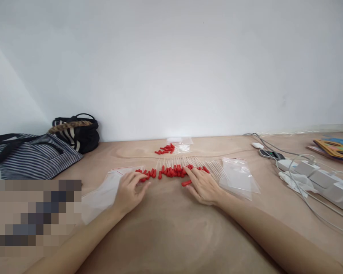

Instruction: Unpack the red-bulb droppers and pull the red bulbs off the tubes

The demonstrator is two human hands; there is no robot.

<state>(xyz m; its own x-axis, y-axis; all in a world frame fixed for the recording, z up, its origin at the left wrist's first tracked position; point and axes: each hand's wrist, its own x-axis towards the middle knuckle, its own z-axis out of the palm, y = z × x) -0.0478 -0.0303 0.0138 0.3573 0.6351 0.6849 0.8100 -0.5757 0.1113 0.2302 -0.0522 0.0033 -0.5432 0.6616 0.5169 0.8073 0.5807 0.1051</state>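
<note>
Left hand (131, 190) and right hand (203, 185), apart, thumbs parted from fingers, rest at red pieces (170, 172) and white sticks (218, 170), mid-frame

Red pieces (169, 172) clustered by white sticks (220, 169)

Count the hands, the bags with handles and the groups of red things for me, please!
Hands: 2 (left hand, right hand)
Bags with handles: 2 (striped bag, black bag)
Red groups: 2 (front row, small back pile)
Total: 6
The single red things overlap too much to count one by one.
</note>
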